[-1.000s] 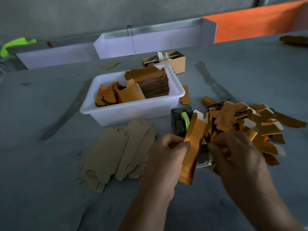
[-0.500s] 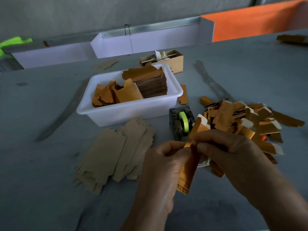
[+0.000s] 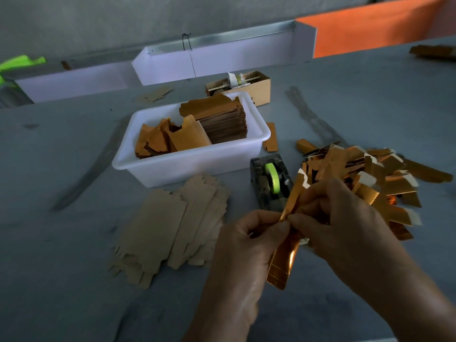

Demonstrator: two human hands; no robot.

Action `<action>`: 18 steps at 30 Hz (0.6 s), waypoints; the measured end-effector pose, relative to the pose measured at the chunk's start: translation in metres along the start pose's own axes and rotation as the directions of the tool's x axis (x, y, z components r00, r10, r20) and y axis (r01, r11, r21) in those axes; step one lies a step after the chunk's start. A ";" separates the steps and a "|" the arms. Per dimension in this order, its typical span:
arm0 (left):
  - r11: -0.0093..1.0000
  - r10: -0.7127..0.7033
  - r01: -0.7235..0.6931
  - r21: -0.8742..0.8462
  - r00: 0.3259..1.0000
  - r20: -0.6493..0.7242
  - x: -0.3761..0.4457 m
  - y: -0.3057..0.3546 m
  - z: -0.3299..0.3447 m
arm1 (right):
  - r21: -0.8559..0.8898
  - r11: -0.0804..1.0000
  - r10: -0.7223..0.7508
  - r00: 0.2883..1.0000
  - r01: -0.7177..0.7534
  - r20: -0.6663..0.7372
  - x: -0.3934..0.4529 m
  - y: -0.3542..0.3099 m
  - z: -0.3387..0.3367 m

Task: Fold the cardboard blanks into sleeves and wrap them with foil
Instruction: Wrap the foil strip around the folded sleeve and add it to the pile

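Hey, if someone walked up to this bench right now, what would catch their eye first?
Probably the shiny copper foil sleeve pinched between the left hand and the right hand at front centre. Next, the glinting pile of finished sleeves to the right, and the white tub of blanks behind the green tape dispenser.

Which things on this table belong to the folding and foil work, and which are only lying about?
Belong to the job:
- foil-covered sleeve, pinched by left hand and right hand
- flat cardboard blanks
- white tub of blanks
- tape dispenser
- pile of finished sleeves

Just lying about:
- small cardboard box
- green cloth
- stray blank
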State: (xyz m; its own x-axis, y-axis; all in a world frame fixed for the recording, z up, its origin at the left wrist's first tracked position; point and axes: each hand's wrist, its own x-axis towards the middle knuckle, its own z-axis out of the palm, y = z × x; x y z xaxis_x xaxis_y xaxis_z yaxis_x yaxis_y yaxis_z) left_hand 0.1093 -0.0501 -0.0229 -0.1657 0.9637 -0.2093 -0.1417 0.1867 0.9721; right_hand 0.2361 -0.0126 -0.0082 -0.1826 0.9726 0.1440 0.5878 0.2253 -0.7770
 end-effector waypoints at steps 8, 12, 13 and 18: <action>0.997 -0.016 0.021 0.072 0.998 -0.056 0.000 -0.003 0.003 | -0.124 0.992 0.016 1.000 -0.018 -0.014 -0.005 -0.009 0.001; 0.997 0.041 -0.028 0.078 0.986 -0.163 -0.003 -0.007 0.013 | -0.240 0.971 0.007 0.998 -0.023 -0.067 -0.008 -0.017 0.002; 0.994 0.074 -0.056 0.095 0.979 -0.191 -0.003 -0.008 0.015 | -0.260 0.965 0.014 0.997 -0.033 -0.075 -0.008 -0.020 0.002; 0.952 0.299 -0.257 0.167 0.901 -0.315 -0.002 -0.008 0.012 | -0.360 0.932 -0.003 0.992 -0.042 -0.124 -0.006 -0.020 0.001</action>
State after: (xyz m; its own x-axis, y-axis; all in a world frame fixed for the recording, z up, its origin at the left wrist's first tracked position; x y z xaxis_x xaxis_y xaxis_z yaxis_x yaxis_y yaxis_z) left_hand 0.1228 -0.0511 -0.0294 -0.4987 0.8640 0.0686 0.0705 -0.0384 0.9968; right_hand 0.2247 -0.0230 0.0062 -0.0850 0.9714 0.2216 0.8394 0.1897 -0.5093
